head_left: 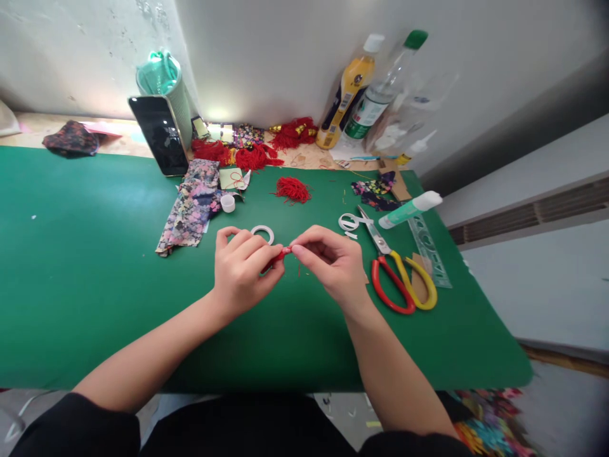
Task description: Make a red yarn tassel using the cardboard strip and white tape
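Observation:
A small red piece (281, 254), perhaps bundled thread, is held between my two hands above the green mat (285, 330). My left hand (245, 270) is closed, its fingers curled round the piece and covering most of it. From the other side my right hand (332, 259) pinches its tip between thumb and forefinger. A white ring of tape (263, 235) lies just behind my left fingers. Farther back is a loose red thread tassel (292, 190). Scissors (387, 254) with one red and one yellow handle lie right of my right hand.
Floral fabric (188, 203), a white cap (228, 203) and a propped phone (162, 134) stand or lie back left. Red tassels (257, 156) and bottles (349, 95) line the wall. A glue stick (410, 210) and a clear ruler (431, 254) lie near the mat's right edge.

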Action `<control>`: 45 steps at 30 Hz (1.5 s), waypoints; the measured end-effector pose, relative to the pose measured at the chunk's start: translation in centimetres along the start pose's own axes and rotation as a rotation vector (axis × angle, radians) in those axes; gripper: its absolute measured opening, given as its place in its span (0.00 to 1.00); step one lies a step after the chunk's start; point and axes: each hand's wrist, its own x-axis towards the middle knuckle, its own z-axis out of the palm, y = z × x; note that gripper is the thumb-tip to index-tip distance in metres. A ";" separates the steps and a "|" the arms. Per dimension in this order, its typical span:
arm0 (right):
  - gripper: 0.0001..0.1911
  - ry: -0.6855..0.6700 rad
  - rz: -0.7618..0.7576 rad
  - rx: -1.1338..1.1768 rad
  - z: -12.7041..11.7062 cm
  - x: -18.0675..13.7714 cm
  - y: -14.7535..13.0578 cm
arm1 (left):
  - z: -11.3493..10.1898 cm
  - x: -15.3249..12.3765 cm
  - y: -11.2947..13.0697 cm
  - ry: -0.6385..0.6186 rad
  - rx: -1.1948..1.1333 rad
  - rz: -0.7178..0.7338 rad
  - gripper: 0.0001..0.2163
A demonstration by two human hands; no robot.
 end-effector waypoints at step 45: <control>0.11 -0.063 0.256 0.299 0.1 0.4 0.1 | -0.2 0.1 0.1 -0.059 -0.115 -0.141 0.04</control>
